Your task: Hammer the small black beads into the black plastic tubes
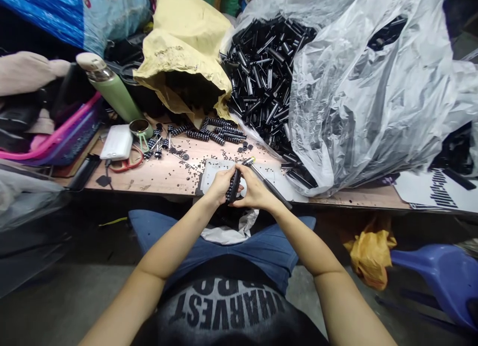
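Both of my hands meet over the table's front edge. A dark cylindrical piece stands tilted between them. My left hand is closed around its left side, along with a black studded piece partly hidden by the fingers. My right hand curls round the other side, thumb and fingertips pressing on the dark piece's two ends. Beneath and beside the hands is a pale pad. Just right of my right hand, a hammer-like tool with a dark handle lies slanted across the pad.
Small black bits are scattered at left. Behind them lie several studded black rollers and a yellow sack. A plastic bag spills black tubes. Left stand a green flask, white box and pink-rimmed basket.
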A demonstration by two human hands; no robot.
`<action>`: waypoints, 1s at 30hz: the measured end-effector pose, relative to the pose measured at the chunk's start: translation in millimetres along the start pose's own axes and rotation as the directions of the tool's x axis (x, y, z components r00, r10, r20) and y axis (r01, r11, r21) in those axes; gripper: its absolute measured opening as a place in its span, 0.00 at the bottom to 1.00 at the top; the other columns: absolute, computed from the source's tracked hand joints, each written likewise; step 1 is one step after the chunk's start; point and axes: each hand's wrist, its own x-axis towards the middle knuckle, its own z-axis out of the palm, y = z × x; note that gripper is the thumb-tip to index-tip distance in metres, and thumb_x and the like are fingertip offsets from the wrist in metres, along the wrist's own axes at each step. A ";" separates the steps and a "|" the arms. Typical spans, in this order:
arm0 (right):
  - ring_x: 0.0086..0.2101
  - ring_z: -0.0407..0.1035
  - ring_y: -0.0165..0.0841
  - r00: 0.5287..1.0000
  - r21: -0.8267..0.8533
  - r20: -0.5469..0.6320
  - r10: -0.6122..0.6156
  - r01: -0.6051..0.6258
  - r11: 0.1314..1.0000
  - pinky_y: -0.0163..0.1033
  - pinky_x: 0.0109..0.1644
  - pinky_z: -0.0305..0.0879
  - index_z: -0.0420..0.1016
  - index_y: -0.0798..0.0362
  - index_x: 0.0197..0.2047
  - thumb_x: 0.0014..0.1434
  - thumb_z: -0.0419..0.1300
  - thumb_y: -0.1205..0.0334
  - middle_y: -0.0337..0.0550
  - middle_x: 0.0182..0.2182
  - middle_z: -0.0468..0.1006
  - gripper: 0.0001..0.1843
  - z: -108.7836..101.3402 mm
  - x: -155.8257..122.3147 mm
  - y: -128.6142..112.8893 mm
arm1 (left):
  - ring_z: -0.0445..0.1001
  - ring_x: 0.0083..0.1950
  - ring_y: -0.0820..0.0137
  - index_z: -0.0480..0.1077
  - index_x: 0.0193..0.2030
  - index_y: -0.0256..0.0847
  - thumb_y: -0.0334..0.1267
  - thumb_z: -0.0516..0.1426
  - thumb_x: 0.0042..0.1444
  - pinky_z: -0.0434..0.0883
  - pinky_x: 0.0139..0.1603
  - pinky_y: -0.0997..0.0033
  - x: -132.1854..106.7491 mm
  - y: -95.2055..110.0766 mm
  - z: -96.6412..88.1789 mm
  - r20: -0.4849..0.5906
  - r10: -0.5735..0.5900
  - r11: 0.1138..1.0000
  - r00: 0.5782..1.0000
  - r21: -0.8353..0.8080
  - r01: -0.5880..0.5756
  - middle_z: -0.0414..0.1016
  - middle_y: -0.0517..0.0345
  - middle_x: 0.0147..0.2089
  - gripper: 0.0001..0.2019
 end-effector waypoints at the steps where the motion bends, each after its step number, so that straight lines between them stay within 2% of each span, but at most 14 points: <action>1: 0.63 0.52 0.45 1.000 0.006 -0.015 0.009 -0.009 1.000 0.53 0.67 0.51 0.46 0.57 0.67 0.37 0.71 0.61 0.59 0.61 0.57 0.58 2.1 -0.3 0.0 | 0.68 0.15 0.73 0.66 0.29 0.36 0.50 0.60 0.55 0.66 0.16 0.77 1.9 -0.6 0.5 -0.008 0.001 1.000 1.000 0.002 -0.001 0.66 0.62 0.17 0.17; 6: 0.64 0.48 0.46 0.995 0.007 -0.081 0.061 -0.061 0.998 0.52 0.68 0.49 0.43 0.57 0.68 0.36 0.69 0.62 0.59 0.63 0.54 0.59 20.7 -1.7 7.4 | 0.70 0.19 0.71 0.69 0.30 0.34 0.51 0.59 0.56 0.70 0.22 0.73 14.8 -7.6 -4.8 -0.009 0.038 0.997 0.999 0.067 -0.037 0.66 0.59 0.19 0.18; 8: 0.64 0.48 0.47 0.988 -0.029 -0.123 0.088 -0.092 0.995 0.52 0.68 0.49 0.43 0.59 0.68 0.36 0.68 0.62 0.60 0.63 0.54 0.59 31.0 -1.1 14.5 | 0.73 0.26 0.69 0.72 0.34 0.34 0.50 0.56 0.58 0.73 0.30 0.68 17.7 -13.8 -10.5 0.021 0.165 0.967 0.986 0.194 -0.166 0.70 0.56 0.24 0.18; 9: 0.63 0.48 0.48 0.984 -0.056 -0.146 0.104 -0.113 0.992 0.53 0.68 0.49 0.44 0.61 0.67 0.36 0.68 0.61 0.62 0.62 0.54 0.59 36.0 -0.5 18.2 | 0.75 0.32 0.67 0.73 0.38 0.34 0.48 0.55 0.60 0.74 0.36 0.65 18.3 -17.9 -13.7 0.050 0.278 0.911 0.959 0.303 -0.280 0.72 0.53 0.29 0.16; 10: 0.63 0.48 0.49 0.978 -0.087 -0.168 0.125 -0.141 0.986 0.54 0.67 0.49 0.44 0.62 0.67 0.37 0.68 0.61 0.63 0.62 0.54 0.57 40.6 0.3 21.8 | 0.75 0.38 0.66 0.74 0.43 0.35 0.45 0.55 0.60 0.74 0.42 0.63 18.6 -22.5 -16.8 0.098 0.404 0.805 0.909 0.434 -0.405 0.73 0.50 0.35 0.15; 11: 0.63 0.49 0.50 0.971 -0.121 -0.187 0.147 -0.171 0.978 0.55 0.67 0.49 0.45 0.63 0.67 0.39 0.67 0.61 0.65 0.62 0.55 0.55 44.3 0.9 24.9 | 0.73 0.43 0.64 0.73 0.48 0.36 0.42 0.55 0.60 0.72 0.47 0.61 18.7 -27.2 -19.8 0.167 0.513 0.650 0.842 0.566 -0.508 0.72 0.48 0.40 0.15; 13: 0.62 0.50 0.50 0.963 -0.198 -0.195 0.185 -0.224 0.954 0.55 0.66 0.50 0.45 0.65 0.67 0.44 0.65 0.62 0.66 0.61 0.56 0.51 47.1 0.3 29.7 | 0.70 0.49 0.61 0.70 0.56 0.36 0.35 0.55 0.58 0.69 0.53 0.58 19.6 -36.1 -25.5 0.332 0.604 0.290 0.724 0.755 -0.588 0.70 0.45 0.46 0.19; 15: 0.62 0.51 0.50 0.962 -0.259 -0.185 0.201 -0.245 0.934 0.53 0.65 0.51 0.45 0.64 0.67 0.48 0.64 0.61 0.67 0.62 0.56 0.49 41.1 -4.8 33.6 | 0.69 0.49 0.60 0.68 0.58 0.33 0.31 0.53 0.59 0.68 0.52 0.57 22.3 -41.8 -31.2 0.464 0.570 0.017 0.678 0.818 -0.575 0.70 0.42 0.46 0.20; 17: 0.60 0.53 0.52 0.929 -0.344 -0.243 0.279 -0.352 0.870 0.55 0.62 0.54 0.51 0.63 0.65 0.51 0.64 0.57 0.67 0.60 0.58 0.44 26.0 -15.2 38.3 | 0.69 0.48 0.60 0.68 0.58 0.32 0.28 0.49 0.61 0.68 0.50 0.59 26.1 -43.2 -37.4 0.568 0.499 -0.167 0.654 0.804 -0.571 0.72 0.41 0.45 0.20; 20: 0.53 0.62 0.53 0.801 -0.488 -0.362 0.476 -0.598 0.635 0.55 0.54 0.59 0.67 0.62 0.52 0.60 0.57 0.55 0.65 0.50 0.69 0.22 -3.9 -36.1 45.5 | 0.70 0.49 0.58 0.68 0.58 0.34 0.28 0.46 0.62 0.65 0.49 0.55 30.0 -39.7 -46.7 0.673 0.424 -0.359 0.606 0.740 -0.569 0.73 0.40 0.48 0.20; 22: 0.46 0.68 0.48 0.745 -0.524 -0.347 0.569 -0.658 0.542 0.48 0.47 0.62 0.69 0.59 0.44 0.65 0.50 0.55 0.60 0.41 0.74 0.16 -18.8 -49.9 45.9 | 0.69 0.50 0.57 0.67 0.60 0.38 0.28 0.46 0.63 0.62 0.52 0.50 30.3 -36.6 -51.0 0.697 0.413 -0.423 0.586 0.716 -0.555 0.74 0.41 0.50 0.20; 24: 0.38 0.71 0.42 0.736 -0.487 -0.326 0.593 -0.669 0.562 0.42 0.40 0.61 0.67 0.56 0.44 0.68 0.44 0.53 0.53 0.35 0.76 0.18 -24.2 -62.3 40.7 | 0.69 0.52 0.56 0.66 0.60 0.41 0.28 0.45 0.63 0.59 0.54 0.46 29.5 -34.4 -53.3 0.699 0.416 -0.433 0.582 0.715 -0.548 0.74 0.43 0.51 0.21; 27: 0.32 0.72 0.38 0.755 -0.412 -0.330 0.566 -0.655 0.633 0.37 0.34 0.56 0.65 0.54 0.46 0.70 0.37 0.53 0.47 0.31 0.76 0.20 -17.3 -77.0 26.6 | 0.68 0.55 0.55 0.65 0.60 0.43 0.27 0.44 0.63 0.55 0.58 0.43 28.1 -34.1 -53.5 0.673 0.432 -0.379 0.601 0.740 -0.556 0.74 0.43 0.52 0.21; 30: 0.27 0.70 0.37 0.753 -0.433 -0.231 0.617 -0.647 0.627 0.36 0.31 0.53 0.65 0.54 0.42 0.70 0.39 0.55 0.45 0.27 0.76 0.18 -9.0 -83.5 12.3 | 0.67 0.58 0.54 0.65 0.60 0.42 0.28 0.42 0.64 0.52 0.61 0.43 26.6 -39.8 -48.7 0.643 0.447 -0.297 0.621 0.762 -0.575 0.73 0.43 0.53 0.22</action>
